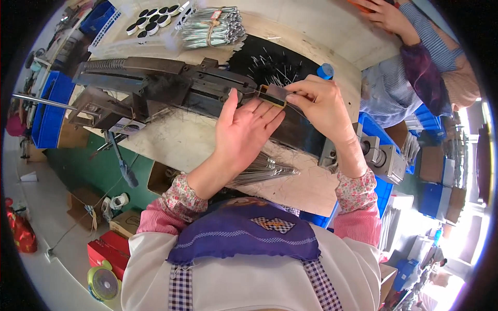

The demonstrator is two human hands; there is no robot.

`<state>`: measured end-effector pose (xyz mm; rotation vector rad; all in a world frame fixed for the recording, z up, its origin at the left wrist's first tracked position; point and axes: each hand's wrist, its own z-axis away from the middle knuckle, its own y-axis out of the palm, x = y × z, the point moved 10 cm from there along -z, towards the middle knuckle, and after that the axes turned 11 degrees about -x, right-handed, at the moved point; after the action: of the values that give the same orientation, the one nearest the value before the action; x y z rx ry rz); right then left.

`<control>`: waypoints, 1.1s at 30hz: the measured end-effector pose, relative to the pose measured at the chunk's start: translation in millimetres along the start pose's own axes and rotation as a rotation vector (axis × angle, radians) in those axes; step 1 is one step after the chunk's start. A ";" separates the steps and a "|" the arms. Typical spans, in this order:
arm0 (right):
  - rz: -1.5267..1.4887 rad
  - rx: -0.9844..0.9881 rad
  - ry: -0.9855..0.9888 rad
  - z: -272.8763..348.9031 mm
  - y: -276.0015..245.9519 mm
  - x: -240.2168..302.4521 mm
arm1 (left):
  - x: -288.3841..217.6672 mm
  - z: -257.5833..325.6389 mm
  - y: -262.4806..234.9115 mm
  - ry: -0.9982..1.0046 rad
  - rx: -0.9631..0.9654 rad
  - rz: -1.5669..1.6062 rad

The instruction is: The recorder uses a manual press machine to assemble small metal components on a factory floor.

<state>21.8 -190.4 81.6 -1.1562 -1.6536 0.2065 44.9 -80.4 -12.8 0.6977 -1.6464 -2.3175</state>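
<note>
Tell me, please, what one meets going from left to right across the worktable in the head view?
Blue crate → dark metal machine → left hand → small dark block → right hand → grey motor unit.

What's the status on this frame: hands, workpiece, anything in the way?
Left hand open, flat on the dark metal machine. Right hand pinching a small block at the machine's end. Loose metal pins behind; nothing between the hands.
</note>
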 end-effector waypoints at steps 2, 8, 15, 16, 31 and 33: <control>0.051 0.085 -0.026 0.1 9.5 2.6 | 0.7 -1.4 -0.4 -0.007 0.038 -0.016; 0.133 0.100 -0.088 -0.3 10.9 7.6 | -0.4 0.5 2.3 -0.003 -0.004 -0.038; 0.162 0.081 -0.130 2.5 8.5 9.1 | 1.1 0.1 5.9 -0.028 0.011 -0.039; 0.118 0.079 -0.115 3.0 7.2 7.6 | 0.4 -0.8 7.1 -0.024 0.018 -0.034; 0.635 0.165 -0.225 26.8 27.0 53.9 | -5.4 -2.2 -4.0 -0.003 -0.095 -0.036; 0.637 0.128 -0.265 25.1 27.9 58.7 | -4.9 -4.4 -5.6 -0.022 -0.072 -0.047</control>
<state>19.0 -121.5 91.3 -1.5772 -1.4153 0.8869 51.8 -79.9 -18.0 0.7052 -1.5637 -2.4119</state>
